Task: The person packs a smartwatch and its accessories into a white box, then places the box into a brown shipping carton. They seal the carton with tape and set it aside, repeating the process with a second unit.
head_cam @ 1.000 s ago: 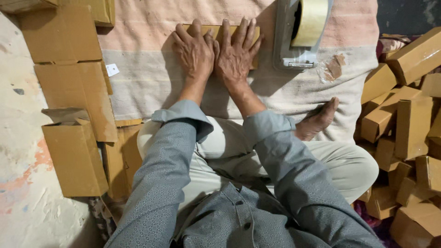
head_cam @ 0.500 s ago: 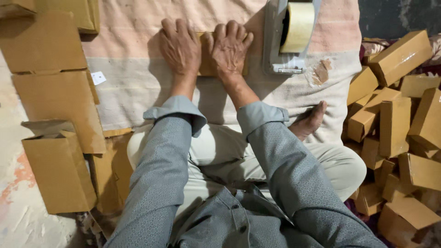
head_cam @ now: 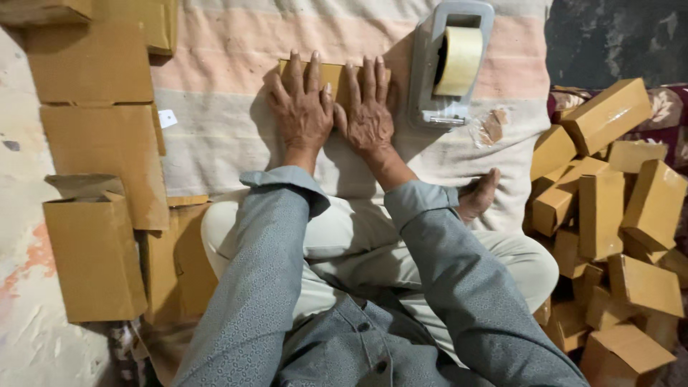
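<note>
Open carton [head_cam: 93,251]: plain brown cardboard, boxy, its top flaps up, standing at my far left on the pale, patchy floor [head_cam: 29,344].
Flat blanks [head_cam: 100,107]: smooth brown cardboard sheets, unfolded, lying in a column above that carton and overlapping the cloth's left edge; a small white tag [head_cam: 166,118] sits just beside them.
Cloth [head_cam: 222,136]: coarse woven fabric in pale pink and cream bands, spread under everything in front of me.
Left hand [head_cam: 301,115]: mine, flat and open, fingers spread, palm pressing down on the left part of the small box; it grips nothing.
Small box [head_cam: 333,75]: flat rectangular piece of yellow-brown cardboard on the cloth straight ahead of my knees, mostly covered by both my hands, only its top edge and a strip between my fingers showing.
Right hand [head_cam: 367,115]: mine, also flat and unclenched, pressing on the right part of the small box, thumb touching my left hand.
Tape dispenser [head_cam: 448,64]: grey, heavy-looking desk type with a fat roll of cream tape, standing just right of my right hand.
Wrapper scrap [head_cam: 489,127]: crumpled clear film with a brown patch, beside the dispenser's foot.
Bare foot [head_cam: 479,195]: mine, poking out from my light trousers.
Box heap [head_cam: 616,229]: many closed small brown cartons, tumbled at all angles at my right, unmarked as far as I can see.
</note>
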